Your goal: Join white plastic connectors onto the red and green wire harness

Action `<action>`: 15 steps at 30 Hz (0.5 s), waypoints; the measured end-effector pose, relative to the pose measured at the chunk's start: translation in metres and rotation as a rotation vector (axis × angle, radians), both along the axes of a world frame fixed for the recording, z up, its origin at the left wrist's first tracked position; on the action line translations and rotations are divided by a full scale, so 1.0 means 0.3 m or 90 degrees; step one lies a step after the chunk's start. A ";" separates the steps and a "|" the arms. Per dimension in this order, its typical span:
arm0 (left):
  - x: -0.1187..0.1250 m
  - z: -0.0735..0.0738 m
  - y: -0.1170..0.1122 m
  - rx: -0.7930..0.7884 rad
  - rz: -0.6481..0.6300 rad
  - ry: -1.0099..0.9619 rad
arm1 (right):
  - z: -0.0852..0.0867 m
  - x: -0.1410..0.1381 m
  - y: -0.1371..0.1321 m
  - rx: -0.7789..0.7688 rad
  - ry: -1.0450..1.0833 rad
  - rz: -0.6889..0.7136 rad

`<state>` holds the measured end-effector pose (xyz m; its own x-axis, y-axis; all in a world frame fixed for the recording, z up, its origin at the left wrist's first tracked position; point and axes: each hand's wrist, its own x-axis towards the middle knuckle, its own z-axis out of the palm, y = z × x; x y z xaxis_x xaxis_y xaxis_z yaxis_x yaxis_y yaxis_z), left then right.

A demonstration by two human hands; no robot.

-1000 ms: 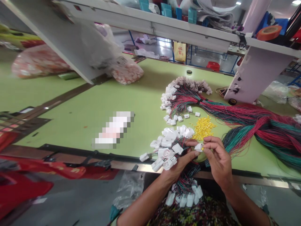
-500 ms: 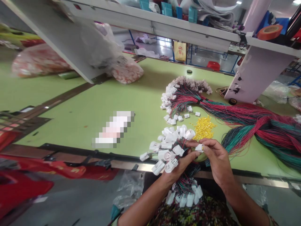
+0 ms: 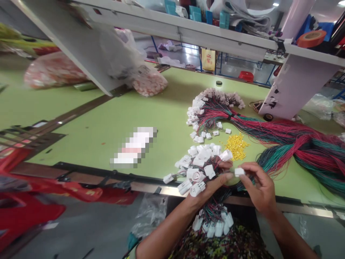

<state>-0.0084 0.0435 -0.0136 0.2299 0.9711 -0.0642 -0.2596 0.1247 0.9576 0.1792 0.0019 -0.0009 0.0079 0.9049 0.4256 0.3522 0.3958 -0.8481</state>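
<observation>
My left hand (image 3: 212, 185) is closed round a bunch of wired white connectors (image 3: 198, 167) at the near table edge; more connectors (image 3: 214, 225) on the same wires hang below over my lap. My right hand (image 3: 257, 187) pinches one white connector (image 3: 239, 171) between thumb and fingertips, just right of the bunch. A small heap of yellow pieces (image 3: 236, 145) lies on the green table (image 3: 151, 115) just beyond both hands.
A long bundle of red, green and black wires (image 3: 296, 144) with white connectors (image 3: 205, 108) curls across the right side. Plastic bags of parts (image 3: 148, 82) sit at the back left. A white shelf (image 3: 188, 30) with its post (image 3: 293, 86) overhangs the table. Red cloth (image 3: 32, 201) lies lower left.
My right hand has drawn the single white connector slightly right and down, away from the bunch. My left hand keeps its grip; the view has shifted a little.
</observation>
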 end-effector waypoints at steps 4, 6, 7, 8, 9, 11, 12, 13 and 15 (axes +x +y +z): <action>0.007 0.003 0.003 -0.028 0.016 -0.056 | -0.019 0.074 -0.095 -0.068 -0.240 0.273; 0.011 0.003 0.006 -0.038 -0.001 -0.062 | -0.028 0.089 -0.146 -0.106 -0.353 0.379; 0.011 0.005 0.007 -0.030 -0.007 -0.052 | -0.030 0.093 -0.163 -0.127 -0.382 0.394; 0.011 0.009 0.008 -0.013 -0.016 -0.028 | -0.028 0.097 -0.173 -0.148 -0.393 0.396; 0.010 0.015 0.008 0.009 -0.034 0.008 | -0.022 0.100 -0.173 -0.167 -0.385 0.396; 0.008 0.031 0.007 0.070 -0.079 0.105 | -0.002 0.103 -0.150 -0.174 -0.321 0.332; 0.009 0.041 0.005 0.107 -0.096 0.157 | 0.010 0.100 -0.129 -0.156 -0.265 0.265; 0.012 0.050 0.004 0.142 -0.105 0.200 | 0.022 0.093 -0.106 -0.130 -0.194 0.183; 0.021 0.065 0.001 0.183 -0.104 0.243 | 0.045 0.064 -0.060 -0.081 -0.033 0.054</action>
